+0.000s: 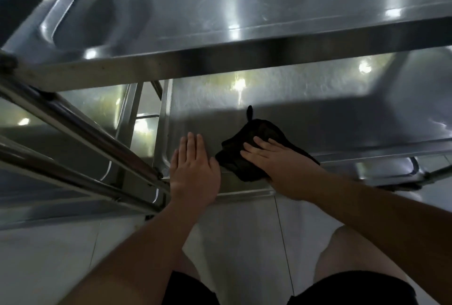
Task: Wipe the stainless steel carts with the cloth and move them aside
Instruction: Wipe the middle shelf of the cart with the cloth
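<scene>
Down on the lower shelf of the shiny stainless steel cart, the right hand lay flat on the crumpled black cloth, fingers straight, pressing it onto the steel near the front rim. Just beside it, the left hand rested open, palm down, on the shelf's near-left corner, gripping nothing. The top shelf hung above both hands. Pale floor tiles showed below.

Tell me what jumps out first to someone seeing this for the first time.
The dark cloth on the cart's lower shelf stands out, with the right hand pressing flat on it. Just left of it, the left hand rests open on the same shelf. Above both, the gleaming top shelf fills the view.
</scene>
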`<state>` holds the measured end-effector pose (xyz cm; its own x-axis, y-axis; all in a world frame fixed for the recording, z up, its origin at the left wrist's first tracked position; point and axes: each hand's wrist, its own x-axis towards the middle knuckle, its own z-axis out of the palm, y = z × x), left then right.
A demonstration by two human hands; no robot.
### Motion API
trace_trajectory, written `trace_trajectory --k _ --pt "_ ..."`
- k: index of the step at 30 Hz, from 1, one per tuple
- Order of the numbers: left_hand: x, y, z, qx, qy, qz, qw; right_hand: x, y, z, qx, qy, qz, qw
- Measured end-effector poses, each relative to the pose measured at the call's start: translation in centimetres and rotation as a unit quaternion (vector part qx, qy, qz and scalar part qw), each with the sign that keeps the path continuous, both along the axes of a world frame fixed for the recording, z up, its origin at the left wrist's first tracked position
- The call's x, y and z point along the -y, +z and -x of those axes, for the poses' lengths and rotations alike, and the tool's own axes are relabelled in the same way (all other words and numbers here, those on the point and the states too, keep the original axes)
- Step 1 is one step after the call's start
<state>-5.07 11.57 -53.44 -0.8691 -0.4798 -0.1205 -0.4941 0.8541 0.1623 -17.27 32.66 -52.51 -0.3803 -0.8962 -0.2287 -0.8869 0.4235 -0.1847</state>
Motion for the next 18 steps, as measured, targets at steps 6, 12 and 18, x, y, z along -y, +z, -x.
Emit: trace_trajectory --k 6,12,18 --pt "0.9 2.9 1.1 0.102 -0.005 -0.107 0.989 -1.0 4.5 -3.1 0.066 -0.067 -0.032 0.995" --pt "-0.8 10.7 -2.2 0.173 -0.188 0.003 0.967 -2.9 13.1 -7.2 0.119 -0.189 -0.21 0.952" --pt "-6.7 22.9 -8.8 0.295 -0.208 -0.043 0.931 -7.7 23.7 -12.2 0.251 -0.209 -0.304 0.895"
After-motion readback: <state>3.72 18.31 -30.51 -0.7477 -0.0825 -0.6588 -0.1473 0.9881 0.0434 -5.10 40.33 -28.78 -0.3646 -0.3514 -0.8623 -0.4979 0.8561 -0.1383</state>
